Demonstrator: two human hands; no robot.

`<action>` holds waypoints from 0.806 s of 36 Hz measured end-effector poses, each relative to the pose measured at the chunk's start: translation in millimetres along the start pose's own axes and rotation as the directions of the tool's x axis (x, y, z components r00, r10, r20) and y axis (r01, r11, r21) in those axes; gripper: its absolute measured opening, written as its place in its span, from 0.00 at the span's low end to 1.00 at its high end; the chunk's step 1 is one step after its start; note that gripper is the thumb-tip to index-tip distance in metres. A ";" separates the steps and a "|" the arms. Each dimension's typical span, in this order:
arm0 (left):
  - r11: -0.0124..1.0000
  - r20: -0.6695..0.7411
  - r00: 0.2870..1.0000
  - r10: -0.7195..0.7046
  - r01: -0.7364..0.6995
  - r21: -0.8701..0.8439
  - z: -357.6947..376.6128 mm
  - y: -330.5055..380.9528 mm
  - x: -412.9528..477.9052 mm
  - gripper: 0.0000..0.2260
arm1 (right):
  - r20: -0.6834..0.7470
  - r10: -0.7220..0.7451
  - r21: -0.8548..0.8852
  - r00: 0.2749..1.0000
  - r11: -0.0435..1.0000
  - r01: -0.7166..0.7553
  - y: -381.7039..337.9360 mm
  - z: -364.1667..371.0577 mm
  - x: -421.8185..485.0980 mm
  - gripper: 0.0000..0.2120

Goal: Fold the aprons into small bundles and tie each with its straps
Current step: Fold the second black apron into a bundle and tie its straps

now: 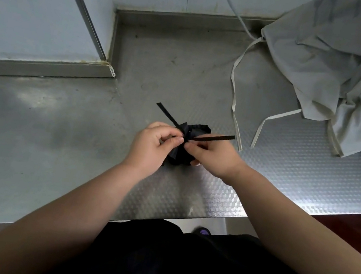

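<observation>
A small black apron bundle [196, 128] lies on the steel counter [55, 129], mostly covered by my hands. My left hand [153, 146] pinches a black strap at the knot on top of the bundle. My right hand [212, 157] pinches the other strap there. One strap end [167, 112] sticks out to the upper left, the other strap end [218, 138] points right. A crumpled pale grey apron [327, 66] lies unfolded at the back right, its light straps [236, 81] trailing over the counter.
A wall panel and a raised steel ledge [42, 66] border the counter at the left and back. The counter's front edge [208, 216] runs just before my body. A grey cable [235, 11] hangs down the back wall.
</observation>
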State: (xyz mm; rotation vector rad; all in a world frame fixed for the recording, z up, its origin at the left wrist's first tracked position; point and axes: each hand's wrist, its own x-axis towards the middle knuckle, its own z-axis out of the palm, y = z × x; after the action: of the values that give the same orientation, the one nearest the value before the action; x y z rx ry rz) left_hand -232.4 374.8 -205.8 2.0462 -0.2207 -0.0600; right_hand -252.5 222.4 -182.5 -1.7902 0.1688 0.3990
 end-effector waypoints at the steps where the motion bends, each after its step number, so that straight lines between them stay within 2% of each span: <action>1: 1.000 0.014 1.000 -0.020 0.020 -0.016 0.2 0.3 0.2 0.07 | 0.012 -0.004 0.000 1.000 1.000 0.004 -0.6 -0.9 -0.6 0.05; 4: 0.993 0.077 0.995 -0.071 0.077 -0.088 -0.5 1.8 1.8 0.10 | 0.026 0.002 -0.014 1.000 1.000 -0.002 -1.2 -2.6 -1.5 0.07; 8: 0.959 0.173 0.975 -0.141 0.178 -0.221 -3.2 6.9 1.2 0.08 | 0.021 0.019 -0.043 1.000 0.999 -0.018 -1.4 -2.8 -1.8 0.07; 14: 0.953 0.200 0.968 -0.149 0.195 -0.232 -4.0 8.7 2.8 0.12 | 0.007 0.070 -0.109 0.998 0.992 -0.069 -3.5 -2.9 -0.6 0.12; 18: 0.956 0.178 0.973 -0.147 0.186 -0.227 -4.3 8.7 4.0 0.12 | -0.001 0.108 -0.017 0.994 0.994 -0.108 -5.1 -1.6 -0.6 0.10; 22: 0.969 0.164 0.979 -0.122 0.153 -0.193 -3.9 6.9 5.3 0.12 | -0.118 0.124 -0.003 0.985 0.992 -0.125 -3.7 2.9 2.6 0.18; 24: 0.972 0.163 0.981 -0.105 0.136 -0.192 -4.1 6.5 6.2 0.12 | -0.191 0.071 -0.151 0.979 0.983 -0.101 -1.4 4.6 6.3 0.17; 27: 0.972 0.160 0.983 -0.094 0.126 -0.198 -4.9 6.8 7.4 0.13 | -0.310 -0.132 -0.336 0.942 0.942 0.021 -2.2 6.6 9.1 0.05; 29: 0.976 0.152 0.985 -0.077 0.105 -0.191 -4.9 7.0 8.4 0.13 | -0.270 -0.282 -0.463 0.921 0.876 0.133 -1.9 7.6 9.3 0.07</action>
State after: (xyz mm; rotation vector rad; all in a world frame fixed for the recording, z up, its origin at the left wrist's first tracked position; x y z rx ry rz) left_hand -224.4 374.3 -196.9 1.8532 -0.2017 -0.2770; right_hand -244.6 231.1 -185.7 -2.2911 0.1204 -0.0353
